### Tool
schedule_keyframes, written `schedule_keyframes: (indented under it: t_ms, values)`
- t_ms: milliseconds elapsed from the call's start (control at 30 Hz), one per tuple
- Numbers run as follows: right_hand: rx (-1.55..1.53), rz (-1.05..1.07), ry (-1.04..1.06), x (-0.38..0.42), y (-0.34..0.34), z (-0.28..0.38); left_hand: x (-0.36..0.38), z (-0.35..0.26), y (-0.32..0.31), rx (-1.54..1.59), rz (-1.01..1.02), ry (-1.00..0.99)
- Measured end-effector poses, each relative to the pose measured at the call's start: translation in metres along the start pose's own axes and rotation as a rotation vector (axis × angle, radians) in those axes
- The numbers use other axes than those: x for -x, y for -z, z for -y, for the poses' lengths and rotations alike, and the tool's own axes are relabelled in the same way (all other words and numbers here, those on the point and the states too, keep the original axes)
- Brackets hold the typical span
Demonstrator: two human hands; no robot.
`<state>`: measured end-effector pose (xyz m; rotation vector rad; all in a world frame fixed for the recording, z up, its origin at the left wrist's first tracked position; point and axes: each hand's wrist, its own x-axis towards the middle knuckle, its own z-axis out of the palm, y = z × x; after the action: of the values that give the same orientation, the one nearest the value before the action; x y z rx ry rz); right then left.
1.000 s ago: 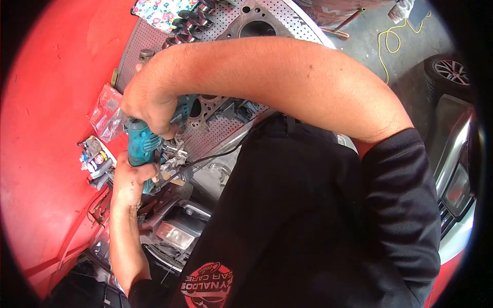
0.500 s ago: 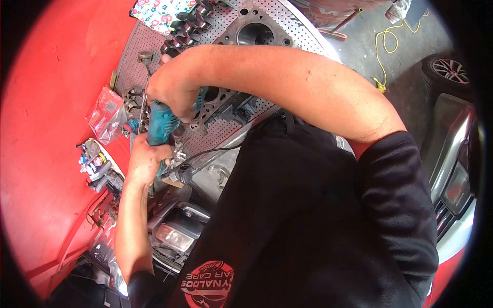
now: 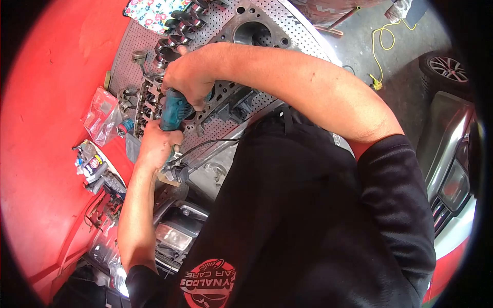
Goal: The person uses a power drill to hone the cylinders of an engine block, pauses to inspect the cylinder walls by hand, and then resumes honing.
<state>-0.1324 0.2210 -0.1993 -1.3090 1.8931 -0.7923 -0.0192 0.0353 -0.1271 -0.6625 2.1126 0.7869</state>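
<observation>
A teal corded power tool [image 3: 173, 114] is held in both hands above the workbench. My left hand [image 3: 158, 145] is wrapped round its rear end, near a black cord [image 3: 205, 143]. Over the front end, my right hand [image 3: 189, 77] is closed on the tool, and its working tip is hidden from view. Just left of the tool lies a metal cylinder head [image 3: 148, 102] with small parts along it. An engine block [image 3: 280, 41] with a large round bore sits beyond my right forearm. The crankshaft [image 3: 179, 31] rests behind my right hand.
The perforated bench top [image 3: 126, 66] carries a piston [image 3: 139, 55] and a floral cloth [image 3: 154, 14]. A plastic bag [image 3: 101, 115] and bottles [image 3: 93, 164] lie on the red surface at left. A yellow cord [image 3: 377, 56] and a wheel [image 3: 447, 68] are on the right.
Both hands and the power tool have moved right, uncovering more of the cylinder head on their left. The grip of each hand looks the same.
</observation>
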Motion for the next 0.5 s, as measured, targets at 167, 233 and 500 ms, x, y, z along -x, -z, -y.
schedule_keyframes:
  t_ms: [167, 233, 500]
  values:
    - [-0.077, -0.017, -0.02, 0.003, -0.001, -0.001, 0.0, -0.002, 0.001, 0.021, 0.013, -0.003]
    - [-0.068, -0.013, -0.018, 0.003, 0.0, -0.001, -0.001, -0.002, 0.002, 0.005, 0.02, -0.002]
    - [0.049, 0.013, 0.081, 0.006, 0.018, 0.027, 0.034, -0.006, 0.017, 0.088, 0.048, -0.035]
